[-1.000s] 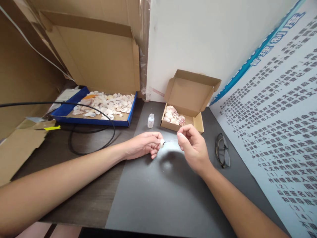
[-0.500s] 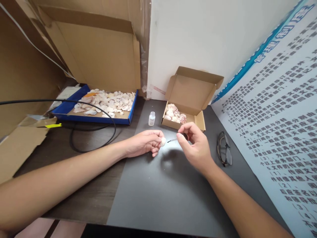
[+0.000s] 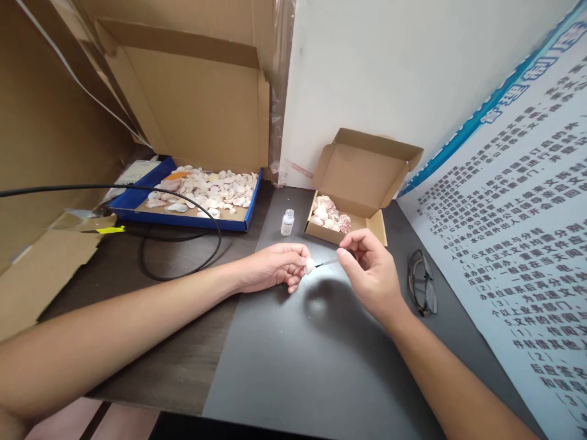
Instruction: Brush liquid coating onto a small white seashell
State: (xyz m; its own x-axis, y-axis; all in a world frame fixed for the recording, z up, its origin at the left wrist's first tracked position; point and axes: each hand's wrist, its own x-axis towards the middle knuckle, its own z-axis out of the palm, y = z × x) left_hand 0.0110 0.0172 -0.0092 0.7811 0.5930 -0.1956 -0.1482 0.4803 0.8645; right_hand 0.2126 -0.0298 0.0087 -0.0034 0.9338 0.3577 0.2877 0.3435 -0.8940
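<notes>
My left hand (image 3: pixel 277 267) pinches a small white ribbed seashell (image 3: pixel 309 266) between thumb and fingertips, above the dark mat. Opposite it, my right hand (image 3: pixel 370 275) is closed round a thin applicator brush (image 3: pixel 327 263); its dark tip meets the shell's right edge or lies just beside it. The brush's handle end is mostly hidden by my fingers. Behind my hands stands a small uncapped glass bottle (image 3: pixel 287 222) with pale contents and a label.
A small open carton (image 3: pixel 373 229) holds several shells behind my right hand. At the back left, a blue-edged box (image 3: pixel 183 220) holds many more shells. A black cable (image 3: pixel 219 235) loops on the table, and glasses (image 3: pixel 422 284) lie at the right.
The brush tip has come closer to the shell, narrowing the gap between them. The whole view has shifted slightly, with everything appearing a bit further right. Both hands keep their grips.
</notes>
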